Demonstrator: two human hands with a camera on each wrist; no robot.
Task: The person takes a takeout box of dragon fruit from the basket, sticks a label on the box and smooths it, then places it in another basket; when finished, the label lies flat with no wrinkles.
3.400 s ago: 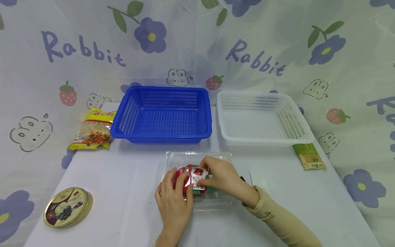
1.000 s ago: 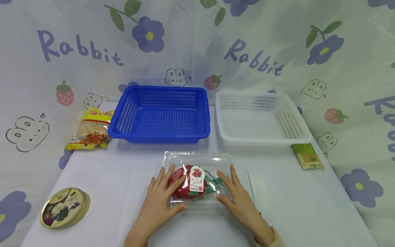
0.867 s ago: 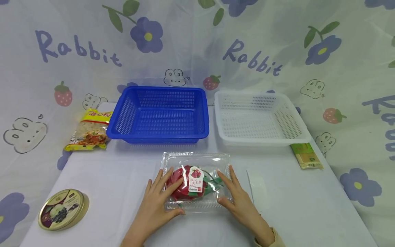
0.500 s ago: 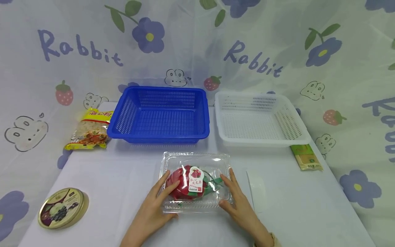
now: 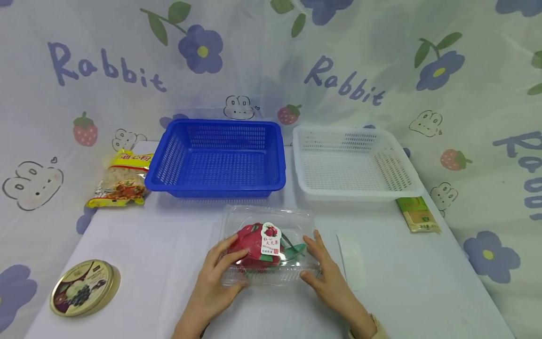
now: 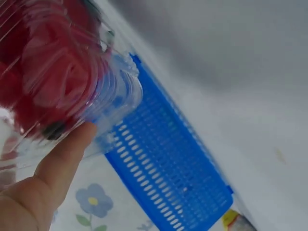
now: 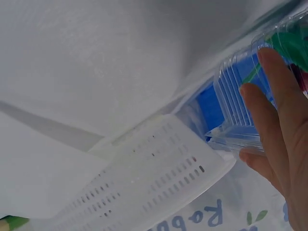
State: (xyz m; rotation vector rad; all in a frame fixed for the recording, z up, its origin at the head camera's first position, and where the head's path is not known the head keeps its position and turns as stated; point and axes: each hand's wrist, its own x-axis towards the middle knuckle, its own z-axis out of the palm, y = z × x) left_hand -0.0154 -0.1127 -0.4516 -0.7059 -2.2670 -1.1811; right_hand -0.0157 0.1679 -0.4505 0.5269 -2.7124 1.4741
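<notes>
A printed curtain (image 5: 262, 33) backs a white table (image 5: 144, 282). A blue basket (image 5: 224, 193) and white basket (image 5: 360, 194) stand behind a clear box (image 5: 288, 274), gripped at its ends by left hand (image 5: 215, 278) and right hand (image 5: 329, 275), fingers (image 7: 283, 89) apart; a red fruit (image 5: 250, 242) lies inside.

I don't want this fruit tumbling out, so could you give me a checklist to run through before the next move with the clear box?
1. Left hand holding the left end of the clear box: ok.
2. Right hand holding the opposite end: ok.
3. Red fruit inside the box: ok, seen through the plastic.
4. Lid firmly latched: cannot tell; the catches are too small and transparent to judge.
5. White label facing the head camera: ok.
6. Blue basket and white basket standing with their openings up: ok.
</notes>
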